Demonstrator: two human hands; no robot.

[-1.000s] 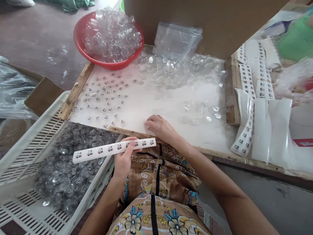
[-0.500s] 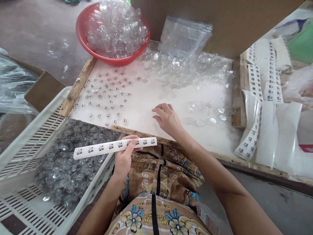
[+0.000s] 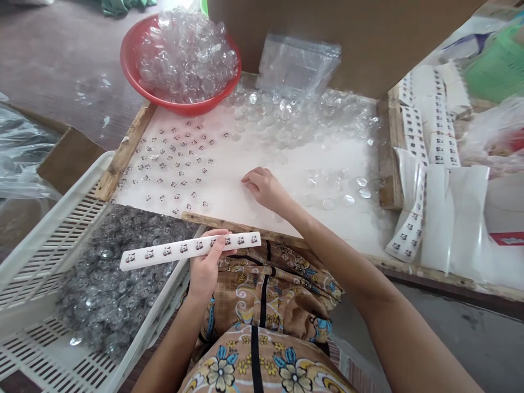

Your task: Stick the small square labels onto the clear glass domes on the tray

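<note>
My left hand (image 3: 207, 267) grips a folded white strip of panda stickers (image 3: 172, 250), thumb on top, just in front of the board's near edge. Over the middle of the white board (image 3: 229, 185) my right hand (image 3: 265, 188) is low, palm down, its fingers drawn together. Whatever its fingertips may hold is hidden. Left of it, many clear discs with panda prints (image 3: 176, 181) lie spread in loose rows. Plain clear discs (image 3: 328, 203) are scattered to the right of this hand, with a thicker spread of clear discs (image 3: 286, 112) along the back.
A red basin (image 3: 126, 60) heaped with clear pieces stands at the back left. Beside the board, a white plastic crate (image 3: 24, 262) holds many clear pieces. More sticker strips (image 3: 413, 134) lie at the right, past a wooden edge (image 3: 388, 158). A clear bag (image 3: 297, 63) rests against the cardboard (image 3: 368, 43).
My right hand has moved a little to the left over the board, and its fingertips have come together. My left hand keeps the sticker strip almost in place. The view has shifted slightly.
</note>
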